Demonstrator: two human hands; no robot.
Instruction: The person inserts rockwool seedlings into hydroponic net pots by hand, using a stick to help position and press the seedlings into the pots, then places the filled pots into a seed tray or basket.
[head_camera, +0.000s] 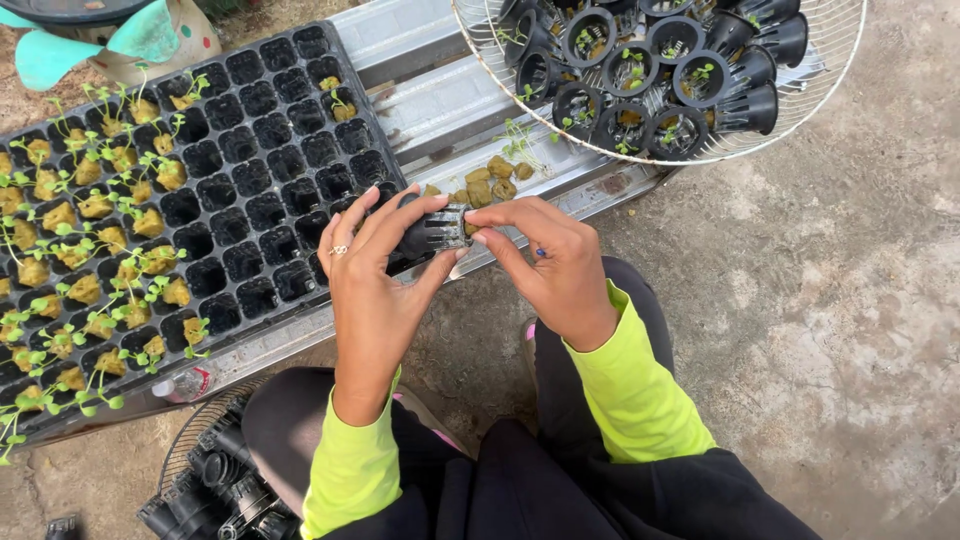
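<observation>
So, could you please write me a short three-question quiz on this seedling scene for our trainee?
1. True or false: both hands touch the black net pot.
2. Where do the filled pots sit? A) white wire basket B) black seedling tray C) the ground
3. Fill in: loose sponge cubes lie on the metal ____.

Key: 1 true: left hand grips it, right hand pinches its rim. 2 A. 3 bench.

black slotted net pot (432, 230), black seedling tray (250, 170), neon yellow-green sleeves (630, 385), ochre sponge cubes (487, 185)
</observation>
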